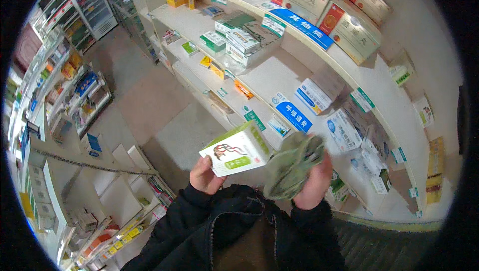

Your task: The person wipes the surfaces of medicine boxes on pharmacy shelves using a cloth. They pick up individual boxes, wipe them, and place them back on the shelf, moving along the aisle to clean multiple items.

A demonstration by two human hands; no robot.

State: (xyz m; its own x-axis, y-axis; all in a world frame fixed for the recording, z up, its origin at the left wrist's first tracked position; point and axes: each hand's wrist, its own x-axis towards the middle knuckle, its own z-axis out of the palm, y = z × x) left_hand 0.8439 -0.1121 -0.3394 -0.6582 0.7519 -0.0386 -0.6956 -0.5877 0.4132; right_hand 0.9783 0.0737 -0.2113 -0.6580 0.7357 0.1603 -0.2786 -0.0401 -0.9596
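Observation:
My left hand [208, 175] grips the lower left corner of a white and green medicine carton [239, 151], whose printed face with a root drawing points up at me. In my right hand [315, 183] is a crumpled green cloth [293, 166], bunched just right of the carton. The cloth's left edge lies close to the carton's right end; whether they touch I cannot tell. Both hands are in front of my chest, left of and below the lower shelves.
A curved shelf unit [269, 95] runs along the right, bearing medicine boxes [245, 43], a blue and white carton [313, 96] and large gold cartons [350, 31]. Another display counter [108, 173] stands at the lower left. A glass-door fridge [91, 5] is far back. Tiled floor [149, 99] lies between them.

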